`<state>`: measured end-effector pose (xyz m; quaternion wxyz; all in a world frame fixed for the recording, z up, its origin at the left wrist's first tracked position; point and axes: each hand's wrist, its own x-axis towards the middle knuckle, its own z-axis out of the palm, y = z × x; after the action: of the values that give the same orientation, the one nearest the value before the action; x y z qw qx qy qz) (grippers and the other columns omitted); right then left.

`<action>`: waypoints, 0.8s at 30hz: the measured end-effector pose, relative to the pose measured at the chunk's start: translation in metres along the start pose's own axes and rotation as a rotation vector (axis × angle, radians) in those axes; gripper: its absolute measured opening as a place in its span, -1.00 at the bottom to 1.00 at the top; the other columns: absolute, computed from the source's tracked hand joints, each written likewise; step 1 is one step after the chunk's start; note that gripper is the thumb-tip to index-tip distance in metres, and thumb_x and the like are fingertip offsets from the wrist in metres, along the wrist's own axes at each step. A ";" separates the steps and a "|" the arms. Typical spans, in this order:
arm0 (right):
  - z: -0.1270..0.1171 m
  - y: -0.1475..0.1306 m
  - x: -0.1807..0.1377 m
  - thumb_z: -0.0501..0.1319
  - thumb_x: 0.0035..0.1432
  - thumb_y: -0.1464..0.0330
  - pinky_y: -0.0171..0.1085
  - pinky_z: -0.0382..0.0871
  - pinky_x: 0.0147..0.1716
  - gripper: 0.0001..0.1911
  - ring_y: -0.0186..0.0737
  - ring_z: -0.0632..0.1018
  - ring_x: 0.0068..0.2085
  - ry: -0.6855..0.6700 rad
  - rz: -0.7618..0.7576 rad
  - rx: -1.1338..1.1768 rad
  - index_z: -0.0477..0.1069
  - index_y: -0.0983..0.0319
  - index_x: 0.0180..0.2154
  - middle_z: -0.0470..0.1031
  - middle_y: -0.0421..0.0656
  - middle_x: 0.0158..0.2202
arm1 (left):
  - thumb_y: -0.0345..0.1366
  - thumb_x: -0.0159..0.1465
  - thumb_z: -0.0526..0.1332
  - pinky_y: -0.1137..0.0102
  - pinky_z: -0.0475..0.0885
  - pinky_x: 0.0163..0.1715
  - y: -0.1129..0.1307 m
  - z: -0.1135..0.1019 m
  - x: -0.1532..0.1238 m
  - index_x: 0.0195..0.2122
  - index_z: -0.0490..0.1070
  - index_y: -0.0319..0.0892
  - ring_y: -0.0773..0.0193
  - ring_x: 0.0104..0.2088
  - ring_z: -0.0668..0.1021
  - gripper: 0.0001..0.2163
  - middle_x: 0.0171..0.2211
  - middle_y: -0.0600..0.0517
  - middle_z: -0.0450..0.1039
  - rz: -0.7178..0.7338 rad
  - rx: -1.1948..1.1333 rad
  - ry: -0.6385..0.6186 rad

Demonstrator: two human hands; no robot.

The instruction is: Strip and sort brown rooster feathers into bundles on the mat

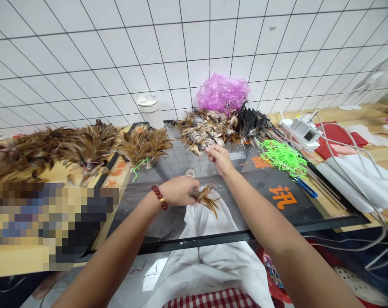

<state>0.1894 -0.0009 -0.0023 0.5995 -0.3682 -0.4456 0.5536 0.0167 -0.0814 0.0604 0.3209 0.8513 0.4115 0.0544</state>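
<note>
My left hand, with a red bead bracelet on the wrist, is closed around a small bunch of brown feathers whose tips point right. Farther forward, my right hand has its fingers pinched together at the near edge of a pile of pale and brown feathers; whatever may be between those fingertips is too small to make out. A bundle of brown feathers with a green tie lies left of that pile. Both hands are above a dark glossy board with orange lettering.
Black feathers and a pink plastic bag lie at the back. Green cords and a blue-handled tool are to the right, near a white power strip with cables. A white cup stands behind; more brown feathers lie left.
</note>
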 end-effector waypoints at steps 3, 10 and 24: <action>0.002 -0.001 -0.003 0.31 -0.21 0.23 -0.38 0.06 -0.58 -0.76 -0.46 0.21 -0.61 -0.043 -0.018 -0.094 0.37 0.25 -0.56 0.26 -0.30 -0.65 | -0.24 0.03 0.26 0.48 0.23 -0.53 -0.008 0.015 0.016 -0.57 0.39 -0.21 0.37 -0.57 0.38 -0.85 -0.62 0.08 0.36 -0.021 -0.256 0.099; 0.005 0.002 -0.006 0.31 -0.17 0.17 -0.37 0.10 -0.56 -0.72 -0.44 0.22 -0.59 -0.124 -0.071 -0.195 0.38 0.25 -0.53 0.29 -0.30 -0.64 | -0.32 0.10 0.18 0.45 0.33 -0.57 -0.025 0.016 0.073 -0.52 0.31 -0.24 0.35 -0.60 0.45 -0.88 -0.64 0.07 0.33 -0.321 -0.832 0.701; -0.002 0.004 -0.002 0.35 -0.24 0.14 -0.35 0.00 -0.57 -0.66 -0.46 0.13 -0.60 -0.152 -0.036 -0.104 0.31 0.23 -0.57 0.17 -0.33 -0.64 | -0.31 -0.04 0.30 0.56 0.09 -0.72 -0.040 0.009 0.050 -0.36 0.43 -0.28 0.46 -0.61 0.40 -0.78 -0.50 0.01 0.43 -0.113 -1.169 0.404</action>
<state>0.1895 -0.0019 -0.0072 0.5537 -0.3479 -0.5246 0.5451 0.0261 -0.0310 0.0206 0.6522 0.4846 0.4106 0.4137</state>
